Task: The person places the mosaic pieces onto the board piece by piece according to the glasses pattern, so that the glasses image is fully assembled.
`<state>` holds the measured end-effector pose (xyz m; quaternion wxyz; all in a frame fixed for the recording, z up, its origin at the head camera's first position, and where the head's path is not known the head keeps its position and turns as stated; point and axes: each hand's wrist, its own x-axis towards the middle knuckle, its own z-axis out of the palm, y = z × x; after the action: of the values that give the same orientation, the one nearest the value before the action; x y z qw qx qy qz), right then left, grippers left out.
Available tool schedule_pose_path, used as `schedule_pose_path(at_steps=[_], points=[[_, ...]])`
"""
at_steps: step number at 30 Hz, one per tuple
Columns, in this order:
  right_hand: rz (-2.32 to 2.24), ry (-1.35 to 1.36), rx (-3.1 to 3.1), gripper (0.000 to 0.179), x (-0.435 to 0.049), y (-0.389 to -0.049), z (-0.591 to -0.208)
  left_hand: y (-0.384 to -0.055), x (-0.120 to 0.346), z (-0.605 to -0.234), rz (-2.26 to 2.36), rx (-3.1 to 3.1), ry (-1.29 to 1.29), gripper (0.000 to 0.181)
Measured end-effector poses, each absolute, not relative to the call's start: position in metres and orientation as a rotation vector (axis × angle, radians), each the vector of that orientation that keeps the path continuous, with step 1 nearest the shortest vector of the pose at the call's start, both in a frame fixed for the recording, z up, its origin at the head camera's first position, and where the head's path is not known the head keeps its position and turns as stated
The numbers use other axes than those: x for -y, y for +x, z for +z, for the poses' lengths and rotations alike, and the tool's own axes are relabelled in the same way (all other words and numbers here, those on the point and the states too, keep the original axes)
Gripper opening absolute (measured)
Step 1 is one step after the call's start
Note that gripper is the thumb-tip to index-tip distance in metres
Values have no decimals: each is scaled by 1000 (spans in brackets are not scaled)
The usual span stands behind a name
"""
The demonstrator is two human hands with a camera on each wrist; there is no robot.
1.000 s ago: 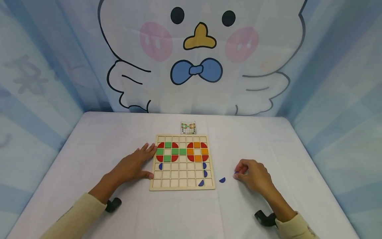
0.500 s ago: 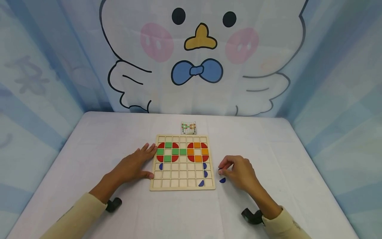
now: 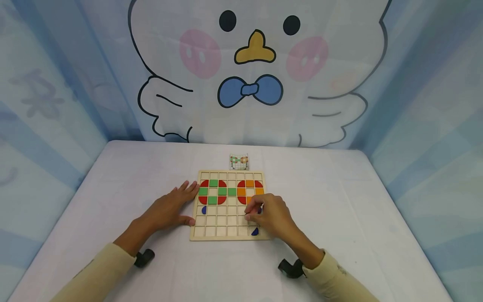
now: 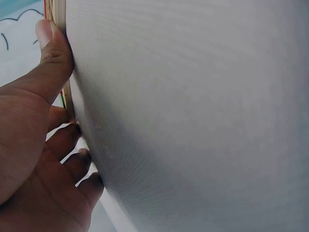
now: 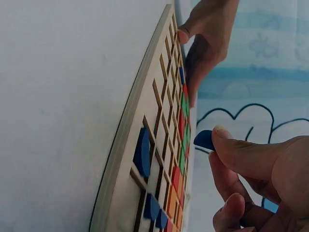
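Observation:
A wooden grid board (image 3: 231,240) lies on the table, its cells partly filled with coloured tiles. My left hand (image 3: 170,212) rests along its left edge, thumb near the front and fingers spread toward the back. Over the board's right half, my right hand (image 3: 274,214) pinches a blue half-round piece (image 5: 204,139) between thumb and fingertip. One blue piece (image 3: 204,210) sits in a left cell and another blue piece (image 3: 255,231) tilts in the front row. The right hand partly covers the blue pieces in the right column.
Red and green tiles (image 3: 213,183) form a ring on the left, with an orange and red ring (image 3: 241,191) on the right. A small pattern card (image 3: 239,162) lies behind the board. A printed curtain (image 3: 249,121) hangs behind the table (image 3: 151,167).
My right hand has moved left from the table to over the board, carrying the blue half-round piece. It now hides the loose blue piece's spot beside the board. The left hand stays put.

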<state>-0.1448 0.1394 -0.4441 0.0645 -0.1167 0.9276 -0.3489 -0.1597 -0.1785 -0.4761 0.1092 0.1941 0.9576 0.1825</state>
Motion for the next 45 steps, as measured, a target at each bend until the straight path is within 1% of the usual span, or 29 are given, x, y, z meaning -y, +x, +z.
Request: schedule_pose_path(at_steps=[5,14,26,45], points=[[-1064,-474,-2753,18,-119,-146,-448,-160,179,-476,531,-2817,571,111],[-1102,-603,-2680,15,-80,-150,-452,-162,182,-478,539,-2807,581,110],[-1035,-640,-2625,13,-34,-159,-465,-163,185,-480,577,-2817,636,109],[-868,-605,-2700,15,-25,-162,-459,-162,184,-479,578,-2818,622,109]])
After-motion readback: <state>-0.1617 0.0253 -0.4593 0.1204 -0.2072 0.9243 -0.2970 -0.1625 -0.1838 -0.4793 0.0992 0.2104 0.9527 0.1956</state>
